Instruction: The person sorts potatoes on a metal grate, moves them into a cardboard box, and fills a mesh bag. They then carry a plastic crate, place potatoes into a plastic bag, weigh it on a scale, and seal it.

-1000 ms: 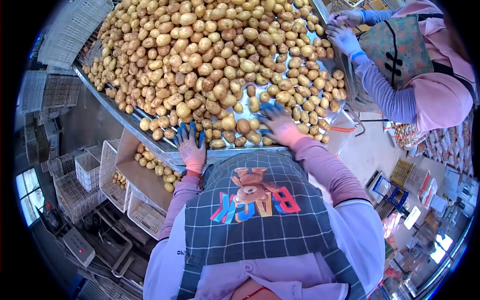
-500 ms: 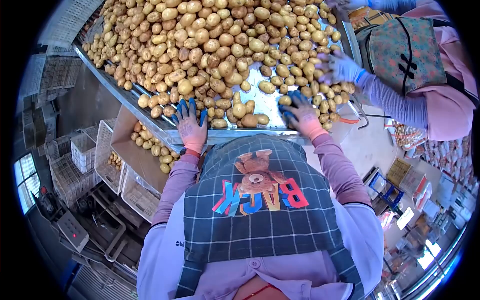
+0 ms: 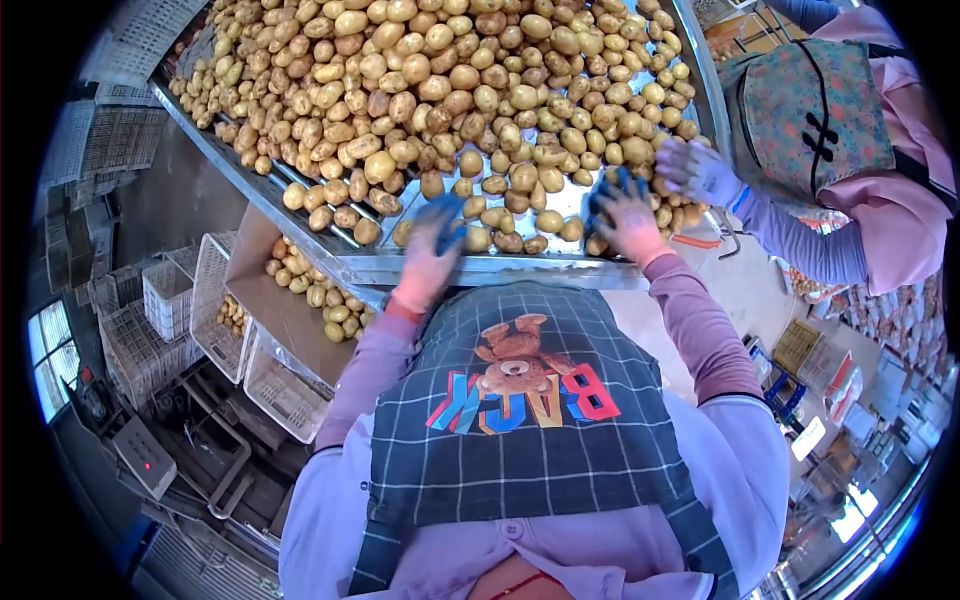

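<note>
Potatoes (image 3: 400, 110) are heaped over a metal sorting table (image 3: 480, 270), thinning out toward its near edge. My left hand (image 3: 430, 255), in a glove with blue fingertips, is blurred by motion just inside that edge; its fingers and thumb look apart, beside a few loose potatoes (image 3: 478, 238). To the right, my right hand (image 3: 630, 222) wears a like glove. Its fingers are spread over the metal, touching potatoes at the right part of the near edge. Neither hand appears to grip a potato.
At the right side a co-worker's gloved hand (image 3: 705, 172) reaches over the table rim. Below left stands a cardboard-lined bin (image 3: 290, 320) with potatoes, near white plastic crates (image 3: 285, 395). An orange-red piece (image 3: 695, 241) sticks out at the near right corner.
My left hand has moved right from the left near edge. My right hand has shifted slightly right. Potatoes near the edge have spread differently, and the co-worker's hand has moved right and lower.
</note>
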Demonstrator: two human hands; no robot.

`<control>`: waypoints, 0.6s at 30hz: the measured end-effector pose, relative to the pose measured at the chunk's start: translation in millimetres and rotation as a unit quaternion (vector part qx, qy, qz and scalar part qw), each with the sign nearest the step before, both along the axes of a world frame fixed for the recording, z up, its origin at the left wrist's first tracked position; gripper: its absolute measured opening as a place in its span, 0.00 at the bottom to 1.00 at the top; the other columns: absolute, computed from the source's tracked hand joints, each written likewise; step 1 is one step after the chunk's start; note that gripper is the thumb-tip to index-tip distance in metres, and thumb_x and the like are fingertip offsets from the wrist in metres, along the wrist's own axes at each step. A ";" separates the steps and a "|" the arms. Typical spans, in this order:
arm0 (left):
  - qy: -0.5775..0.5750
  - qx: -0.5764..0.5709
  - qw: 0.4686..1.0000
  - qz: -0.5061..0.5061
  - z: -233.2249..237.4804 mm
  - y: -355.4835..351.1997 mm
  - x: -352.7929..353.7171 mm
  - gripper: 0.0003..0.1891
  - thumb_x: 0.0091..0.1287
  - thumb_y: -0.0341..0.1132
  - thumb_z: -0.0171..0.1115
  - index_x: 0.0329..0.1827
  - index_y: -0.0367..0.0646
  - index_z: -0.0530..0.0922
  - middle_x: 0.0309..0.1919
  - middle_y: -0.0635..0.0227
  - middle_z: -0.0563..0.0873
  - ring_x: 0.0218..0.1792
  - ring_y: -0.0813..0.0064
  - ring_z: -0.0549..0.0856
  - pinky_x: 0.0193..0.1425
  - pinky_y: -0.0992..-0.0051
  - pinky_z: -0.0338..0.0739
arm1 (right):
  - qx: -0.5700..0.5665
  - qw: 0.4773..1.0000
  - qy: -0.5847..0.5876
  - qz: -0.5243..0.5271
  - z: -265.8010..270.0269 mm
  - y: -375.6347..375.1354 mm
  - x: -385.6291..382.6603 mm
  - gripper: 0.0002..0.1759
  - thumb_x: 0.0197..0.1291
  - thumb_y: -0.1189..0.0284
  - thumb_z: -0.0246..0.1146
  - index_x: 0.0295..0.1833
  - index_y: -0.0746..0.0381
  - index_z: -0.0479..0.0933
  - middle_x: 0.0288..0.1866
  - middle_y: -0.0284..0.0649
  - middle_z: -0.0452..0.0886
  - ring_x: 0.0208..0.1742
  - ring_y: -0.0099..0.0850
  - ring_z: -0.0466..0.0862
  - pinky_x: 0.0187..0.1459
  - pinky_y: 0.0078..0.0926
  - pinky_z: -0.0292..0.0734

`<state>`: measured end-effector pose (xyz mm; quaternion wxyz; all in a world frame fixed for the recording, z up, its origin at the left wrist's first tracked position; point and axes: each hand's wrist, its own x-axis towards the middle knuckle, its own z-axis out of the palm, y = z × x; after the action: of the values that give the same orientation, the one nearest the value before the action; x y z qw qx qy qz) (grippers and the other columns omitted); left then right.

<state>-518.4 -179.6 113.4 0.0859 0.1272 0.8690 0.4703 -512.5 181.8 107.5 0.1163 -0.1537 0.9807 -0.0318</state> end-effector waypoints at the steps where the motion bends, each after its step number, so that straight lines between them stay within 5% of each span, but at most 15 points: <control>1: -0.018 0.028 0.996 0.083 -2.5 -12.5 5.7 0.25 0.62 0.32 0.63 0.64 0.41 0.74 0.64 0.51 0.75 0.65 0.58 0.73 0.71 0.63 0.63 | -0.055 0.994 0.051 -0.077 -10.3 -0.5 -7.3 0.22 0.59 0.58 0.60 0.55 0.58 0.78 0.62 0.44 0.76 0.66 0.47 0.71 0.67 0.44 0.64; 2: -0.036 0.055 0.984 0.166 -8.0 -26.8 11.8 0.24 0.63 0.29 0.62 0.64 0.38 0.74 0.62 0.53 0.77 0.63 0.63 0.76 0.68 0.65 0.66 | -0.110 0.977 0.099 -0.151 -22.5 -5.6 -15.4 0.20 0.59 0.60 0.60 0.53 0.59 0.80 0.59 0.43 0.79 0.62 0.45 0.75 0.64 0.43 0.68; 4: -0.046 0.107 0.950 0.290 -22.1 -53.3 23.7 0.22 0.66 0.25 0.57 0.64 0.33 0.73 0.60 0.56 0.79 0.59 0.68 0.78 0.65 0.69 0.70 | -0.207 0.964 0.152 -0.075 21.2 -52.8 -42.8 0.16 0.57 0.64 0.61 0.47 0.60 0.81 0.52 0.41 0.83 0.54 0.41 0.80 0.56 0.41 0.72; 6: -0.038 0.163 0.932 0.321 -8.2 -58.9 30.4 0.21 0.67 0.23 0.55 0.64 0.32 0.72 0.59 0.57 0.79 0.59 0.68 0.79 0.65 0.71 0.70 | -0.204 0.974 0.083 -0.053 12.8 -94.4 -64.5 0.12 0.56 0.67 0.59 0.42 0.59 0.83 0.46 0.41 0.85 0.49 0.39 0.83 0.51 0.39 0.75; 8: -0.036 0.118 0.944 0.306 -5.5 -62.0 33.8 0.21 0.67 0.23 0.55 0.64 0.32 0.72 0.59 0.57 0.80 0.60 0.68 0.78 0.66 0.72 0.69 | -0.032 0.999 -0.018 0.004 -4.1 -118.6 -85.9 0.11 0.55 0.69 0.58 0.40 0.56 0.84 0.41 0.43 0.86 0.46 0.40 0.85 0.47 0.39 0.76; 13: -0.047 0.181 0.939 0.288 -7.8 -31.3 39.5 0.21 0.67 0.23 0.56 0.64 0.33 0.73 0.60 0.58 0.79 0.60 0.69 0.78 0.65 0.72 0.70 | 0.015 0.996 -0.086 0.023 -17.8 -135.7 -101.5 0.12 0.57 0.71 0.55 0.35 0.54 0.85 0.37 0.42 0.87 0.40 0.40 0.86 0.48 0.40 0.76; 16: -0.064 0.216 0.933 0.281 -8.5 -8.6 46.3 0.21 0.68 0.24 0.56 0.65 0.32 0.71 0.61 0.59 0.79 0.59 0.72 0.78 0.64 0.74 0.70 | 0.114 0.984 -0.036 0.133 -17.2 -135.0 -95.7 0.10 0.56 0.68 0.59 0.41 0.55 0.84 0.40 0.42 0.85 0.44 0.41 0.84 0.50 0.41 0.76; 18: -0.101 0.252 0.917 0.292 9.7 3.4 49.2 0.21 0.69 0.25 0.57 0.65 0.32 0.71 0.61 0.60 0.78 0.58 0.74 0.78 0.64 0.75 0.70 | -0.166 0.976 0.128 0.053 -10.5 -117.9 -79.4 0.17 0.51 0.64 0.66 0.48 0.56 0.80 0.43 0.43 0.83 0.49 0.42 0.81 0.51 0.42 0.75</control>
<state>-469.2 -176.2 123.1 -0.0032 -0.1625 0.7068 0.6885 -591.9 63.8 97.0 -0.0356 -0.2258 0.9589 -0.1682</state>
